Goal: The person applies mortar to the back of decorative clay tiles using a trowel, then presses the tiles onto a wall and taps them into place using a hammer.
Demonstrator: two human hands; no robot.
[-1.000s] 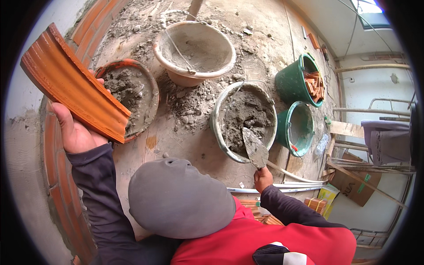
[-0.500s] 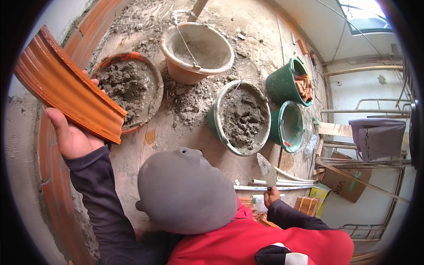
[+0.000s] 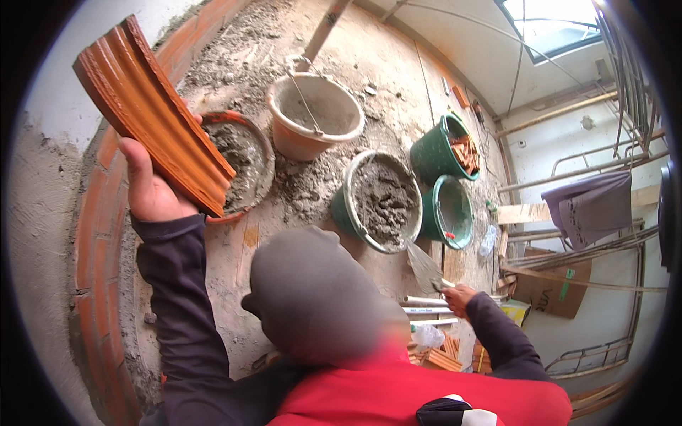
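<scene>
One ridged orange tile (image 3: 158, 117) is being gripped by my left hand (image 3: 158, 190) while my right hand (image 3: 460, 298) is clasping a trowel (image 3: 424, 269)

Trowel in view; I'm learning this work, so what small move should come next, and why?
Probably dip the trowel into the grey mix in the green bucket: the blade in the right hand shows no heap and its tip appears near that rim, while the left hand holds a ribbed orange piece.
</scene>
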